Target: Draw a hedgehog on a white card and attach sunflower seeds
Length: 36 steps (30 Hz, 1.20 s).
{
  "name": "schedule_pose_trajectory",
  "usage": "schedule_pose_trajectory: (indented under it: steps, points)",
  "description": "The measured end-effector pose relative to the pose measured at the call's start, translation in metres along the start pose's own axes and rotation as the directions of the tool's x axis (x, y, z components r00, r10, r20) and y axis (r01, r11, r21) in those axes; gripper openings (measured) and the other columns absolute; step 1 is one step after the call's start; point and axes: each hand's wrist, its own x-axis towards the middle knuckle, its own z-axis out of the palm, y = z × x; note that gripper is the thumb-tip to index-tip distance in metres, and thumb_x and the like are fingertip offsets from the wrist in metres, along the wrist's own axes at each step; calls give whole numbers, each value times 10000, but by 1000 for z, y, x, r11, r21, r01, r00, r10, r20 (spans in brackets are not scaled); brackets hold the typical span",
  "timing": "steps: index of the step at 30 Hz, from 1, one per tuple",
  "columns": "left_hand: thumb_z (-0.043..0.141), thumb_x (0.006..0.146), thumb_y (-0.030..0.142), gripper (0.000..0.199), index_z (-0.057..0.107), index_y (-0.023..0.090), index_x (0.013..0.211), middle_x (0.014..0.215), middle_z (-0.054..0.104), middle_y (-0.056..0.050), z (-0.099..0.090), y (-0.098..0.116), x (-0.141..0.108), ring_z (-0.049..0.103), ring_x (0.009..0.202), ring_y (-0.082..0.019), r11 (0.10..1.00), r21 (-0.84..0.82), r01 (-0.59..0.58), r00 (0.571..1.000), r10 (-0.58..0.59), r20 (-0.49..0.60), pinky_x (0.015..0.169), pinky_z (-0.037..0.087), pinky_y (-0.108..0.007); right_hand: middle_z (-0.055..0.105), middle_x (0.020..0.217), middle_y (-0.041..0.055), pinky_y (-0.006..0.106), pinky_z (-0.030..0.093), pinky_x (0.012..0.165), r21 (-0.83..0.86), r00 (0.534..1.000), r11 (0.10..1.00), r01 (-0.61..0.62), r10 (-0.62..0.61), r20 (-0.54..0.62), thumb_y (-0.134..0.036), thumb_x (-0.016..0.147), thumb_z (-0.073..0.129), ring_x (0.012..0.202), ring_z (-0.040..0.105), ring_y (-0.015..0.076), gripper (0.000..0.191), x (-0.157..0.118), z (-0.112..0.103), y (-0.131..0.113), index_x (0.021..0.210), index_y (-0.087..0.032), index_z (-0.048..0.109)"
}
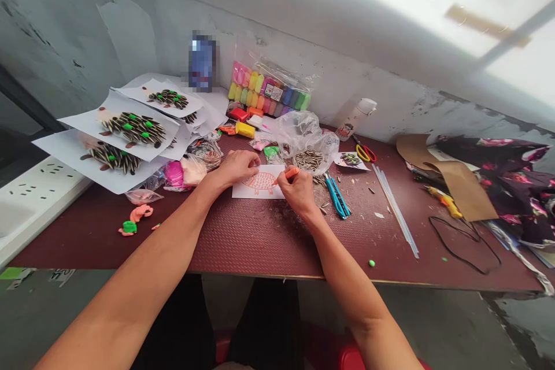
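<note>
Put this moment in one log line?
left hand: touching white rectangular paper | right hand: gripping orange marker | drawing: orange lines on paper

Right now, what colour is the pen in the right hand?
The pen is orange, seen in the head view.

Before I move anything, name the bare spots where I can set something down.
Bare tabletop shows between the forearms, nearer than the drawn-on card, and between the translucent sticks and yellow glue gun. Crowded: behind the card, plastic bag and seeds; leftward, stacked sheets.
</note>
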Motion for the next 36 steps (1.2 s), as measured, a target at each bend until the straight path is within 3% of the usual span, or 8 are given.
schedule_pose_trajectory:
  steps: [36]
  points:
    - [609, 812, 276, 318, 789, 228, 1070, 955, 789, -48, 0, 2, 1, 709, 892, -244, 1000, 27, 11, 1000, -11, 14, 809, 474, -326, 417, 509, -57, 247, 306, 541, -11, 1000, 1000, -6, 6, 1, -284, 794, 522, 492, 368, 90, 268, -1, 0, -2, 538, -207, 501]
